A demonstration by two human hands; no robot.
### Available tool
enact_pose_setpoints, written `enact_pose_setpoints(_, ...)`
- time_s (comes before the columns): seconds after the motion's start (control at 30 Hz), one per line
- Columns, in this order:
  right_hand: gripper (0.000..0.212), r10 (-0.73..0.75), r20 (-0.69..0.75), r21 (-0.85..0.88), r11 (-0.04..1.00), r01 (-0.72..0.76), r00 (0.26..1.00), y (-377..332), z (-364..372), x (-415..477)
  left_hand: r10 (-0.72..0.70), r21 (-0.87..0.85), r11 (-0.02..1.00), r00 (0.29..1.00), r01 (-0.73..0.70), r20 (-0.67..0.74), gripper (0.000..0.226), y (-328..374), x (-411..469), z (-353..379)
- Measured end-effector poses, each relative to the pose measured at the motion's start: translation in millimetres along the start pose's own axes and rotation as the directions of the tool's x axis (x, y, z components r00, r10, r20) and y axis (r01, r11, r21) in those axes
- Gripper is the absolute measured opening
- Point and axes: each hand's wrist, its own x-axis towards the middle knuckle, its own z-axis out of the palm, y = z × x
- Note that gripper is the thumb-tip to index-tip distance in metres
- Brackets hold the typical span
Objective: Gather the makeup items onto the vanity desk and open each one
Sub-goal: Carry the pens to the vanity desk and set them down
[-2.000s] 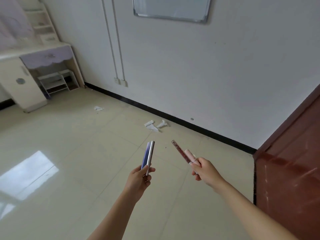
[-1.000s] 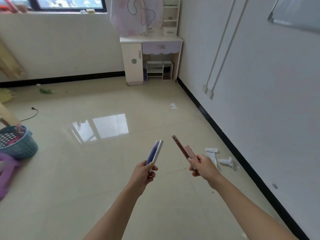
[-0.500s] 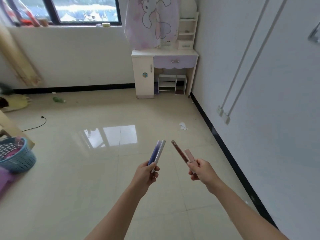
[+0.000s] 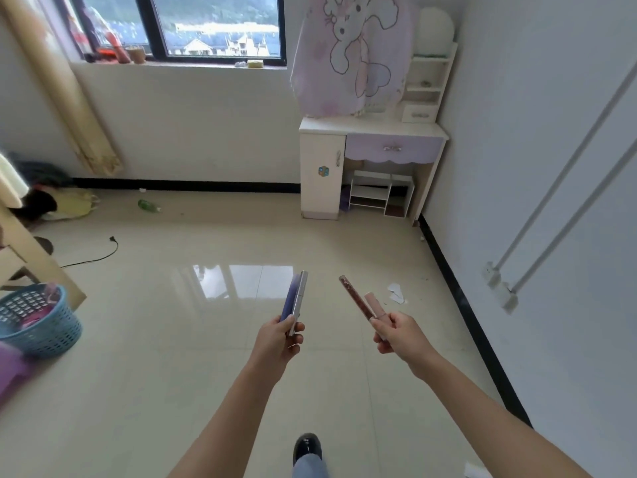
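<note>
My left hand (image 4: pixel 281 343) grips a flat purple and silver makeup case (image 4: pixel 296 300) by its lower end, held upright in front of me. My right hand (image 4: pixel 401 334) holds two slim items fanned apart: a dark red tube (image 4: pixel 353 294) and a shorter pink tube (image 4: pixel 374 303). The vanity desk (image 4: pixel 372 127), white with a lilac drawer, stands in the far right corner under a cloth-covered mirror (image 4: pixel 348 53). Both hands are well short of the desk.
A blue basket (image 4: pixel 38 319) sits at the left next to a wooden frame (image 4: pixel 31 250). A cable (image 4: pixel 91 258), a green bottle (image 4: pixel 148 205) and paper scraps (image 4: pixel 395 293) lie on the tiled floor. The white wall (image 4: pixel 551 167) runs along the right. My shoe (image 4: pixel 306 446) shows below.
The view has swung left from the wall and door toward the window, and the vanity desk has come closer and more central. Both hands keep the same items.
</note>
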Motion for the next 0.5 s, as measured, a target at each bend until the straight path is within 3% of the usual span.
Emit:
enact_pose_setpoints(0.23, 0.012, -0.056, -0.007, -0.068, 0.996, 0.056, 0.998, -80, -6, 127, 0.025, 0.085, 0.996, 0.994, -0.035, 0.107, 0.018, 99, 121, 10)
enact_pose_setpoints(0.5, 0.012, -0.041, 0.013, -0.067, 0.997, 0.042, 0.999, -123, 6, 235, 0.029, 0.075, 0.997, 0.995, -0.036, 0.093, 0.017, 163, 216, 2)
